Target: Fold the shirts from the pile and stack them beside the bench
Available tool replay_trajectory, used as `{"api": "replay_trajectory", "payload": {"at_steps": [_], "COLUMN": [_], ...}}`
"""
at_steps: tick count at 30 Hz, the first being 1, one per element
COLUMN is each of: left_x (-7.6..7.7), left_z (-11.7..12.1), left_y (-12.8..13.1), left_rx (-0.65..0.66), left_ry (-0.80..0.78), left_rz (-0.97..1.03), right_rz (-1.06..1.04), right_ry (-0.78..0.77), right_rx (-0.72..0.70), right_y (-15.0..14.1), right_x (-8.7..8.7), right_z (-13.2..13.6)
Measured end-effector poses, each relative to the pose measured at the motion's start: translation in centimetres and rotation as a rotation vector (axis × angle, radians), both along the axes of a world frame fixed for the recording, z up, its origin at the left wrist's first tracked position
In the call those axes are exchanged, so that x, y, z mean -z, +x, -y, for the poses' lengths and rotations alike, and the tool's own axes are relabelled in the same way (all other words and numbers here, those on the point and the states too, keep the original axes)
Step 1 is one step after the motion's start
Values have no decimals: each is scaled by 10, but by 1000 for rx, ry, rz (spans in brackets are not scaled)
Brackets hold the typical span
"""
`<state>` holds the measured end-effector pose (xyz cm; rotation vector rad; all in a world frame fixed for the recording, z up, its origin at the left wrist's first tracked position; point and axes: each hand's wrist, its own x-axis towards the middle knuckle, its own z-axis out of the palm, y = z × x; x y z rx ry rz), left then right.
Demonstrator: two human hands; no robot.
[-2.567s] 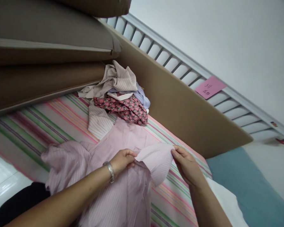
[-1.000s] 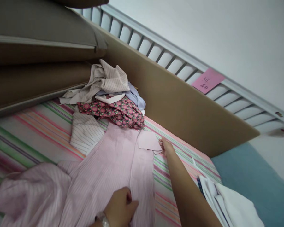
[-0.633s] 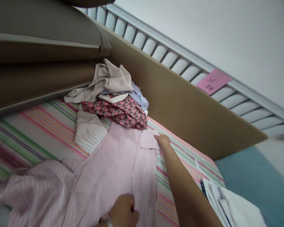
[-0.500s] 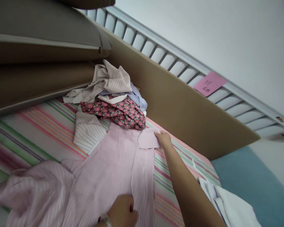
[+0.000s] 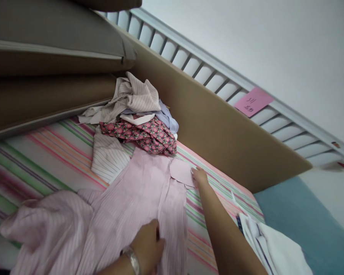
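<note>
Okay, looking at a pale pink striped garment (image 5: 123, 214) spread over the lower centre of the frame, with a bunched part toward the lower left. Seeing the right hand (image 5: 200, 177) just right of centre, fingers pinched on the edge of a short pink flap (image 5: 180, 171). Also seeing the left hand (image 5: 148, 244) (silver bracelet (image 5: 132, 259) and all) over the garment at bottom centre, fingers curled, but can't tell about any cloth inside. Further up, spotting a rumpled floral cloth (image 5: 151, 135) at the garment's top end. Lower right, got some white cloth (image 5: 281, 244).
</note>
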<state>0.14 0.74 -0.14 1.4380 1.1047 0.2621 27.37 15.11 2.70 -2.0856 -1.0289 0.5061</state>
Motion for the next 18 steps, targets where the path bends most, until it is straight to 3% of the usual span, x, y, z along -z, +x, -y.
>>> {"api": "replay_trajectory", "payload": {"at_steps": [2,5,7,10,13,18], "left_x": [-10,-9,4,33,49,51], "left_z": [-1,6,15,29,36,35], "left_y": [-7,-8,-5,1,2,1], "left_rx": [6,161,312,461,498,497], "left_ry": [262,560,744,953,1034,957], "left_rz": [-71,-67,4,54,29,44], "right_rz": [143,368,536,643,633,610], "right_ry": [14,-2,-125,-286,-306,-254], "right_rx": [4,-154,-255,-255,-249,-304], "right_y": [-9,-35,-53,-68,-66,-63], "right_x": [-2,11,31,61,68,38], "right_z": [3,10,15,18,16,24]}}
